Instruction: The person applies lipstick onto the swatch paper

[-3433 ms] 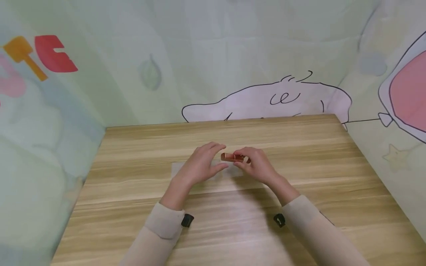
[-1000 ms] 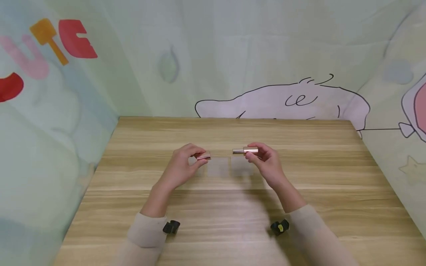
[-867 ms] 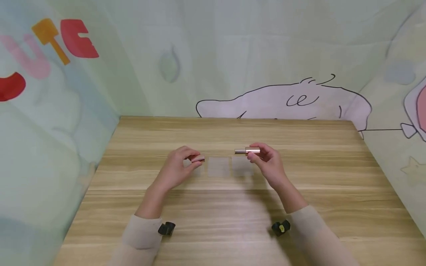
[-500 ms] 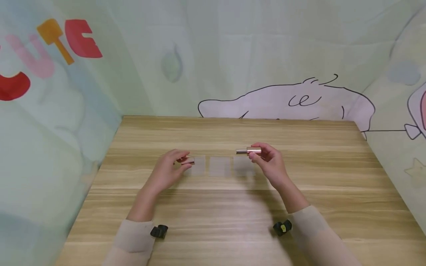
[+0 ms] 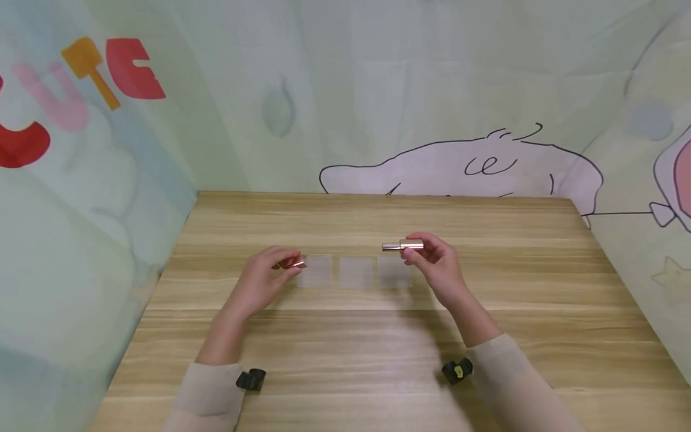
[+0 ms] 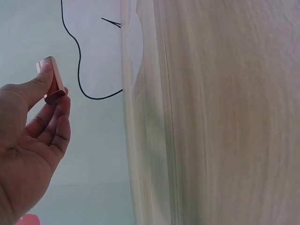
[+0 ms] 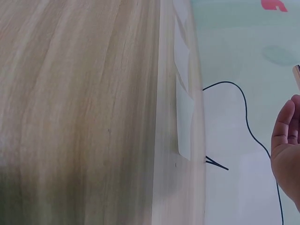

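My left hand pinches a shiny rose-gold lipstick cap over the left end of a row of pale squares. Thumb and fingertips grip this angular cap in the left wrist view. My right hand holds the uncapped lipstick tube level between thumb and fingers, its narrower silvery part pointing left. A wide gap separates cap and tube. At the right wrist view's edge, only the tube's end and part of the right hand show.
Three thin, pale squares lie side by side on the wooden table: a left square, a middle square and a right square. A printed cloth backdrop rises behind the table's far edge and along both sides.
The lipstick was in one piece in the right hand at first. Its cap has come off in the left hand and moved left, away from the tube. The right hand lately stays nearly still.
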A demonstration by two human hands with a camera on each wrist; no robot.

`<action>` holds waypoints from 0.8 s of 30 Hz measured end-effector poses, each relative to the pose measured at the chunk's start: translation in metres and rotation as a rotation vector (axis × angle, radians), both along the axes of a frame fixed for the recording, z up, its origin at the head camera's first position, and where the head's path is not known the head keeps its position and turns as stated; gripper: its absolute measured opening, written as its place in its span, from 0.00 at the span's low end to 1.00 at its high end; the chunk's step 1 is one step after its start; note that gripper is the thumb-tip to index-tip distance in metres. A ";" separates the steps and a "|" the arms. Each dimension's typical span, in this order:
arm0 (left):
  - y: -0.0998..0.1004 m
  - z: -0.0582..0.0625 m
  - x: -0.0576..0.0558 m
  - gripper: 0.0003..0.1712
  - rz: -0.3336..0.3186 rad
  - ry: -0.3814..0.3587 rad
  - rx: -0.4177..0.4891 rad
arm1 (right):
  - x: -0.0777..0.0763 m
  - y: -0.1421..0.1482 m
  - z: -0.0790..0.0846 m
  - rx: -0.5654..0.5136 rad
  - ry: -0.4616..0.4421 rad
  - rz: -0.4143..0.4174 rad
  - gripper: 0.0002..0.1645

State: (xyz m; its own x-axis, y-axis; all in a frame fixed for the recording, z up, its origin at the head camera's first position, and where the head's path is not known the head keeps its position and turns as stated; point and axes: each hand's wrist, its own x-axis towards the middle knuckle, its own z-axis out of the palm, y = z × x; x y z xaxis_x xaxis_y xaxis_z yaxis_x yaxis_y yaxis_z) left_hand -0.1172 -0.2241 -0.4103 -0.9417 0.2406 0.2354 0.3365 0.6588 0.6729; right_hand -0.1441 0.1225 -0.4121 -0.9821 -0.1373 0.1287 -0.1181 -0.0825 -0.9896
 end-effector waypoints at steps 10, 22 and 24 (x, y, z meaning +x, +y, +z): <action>-0.006 -0.005 0.002 0.13 0.006 0.026 0.009 | 0.002 0.005 0.001 0.008 0.005 -0.009 0.17; -0.036 -0.008 0.007 0.13 -0.012 0.013 -0.108 | 0.004 0.007 0.004 0.027 -0.016 -0.003 0.18; -0.042 -0.008 0.008 0.13 -0.014 0.022 -0.128 | 0.005 0.009 0.004 0.024 -0.020 -0.005 0.18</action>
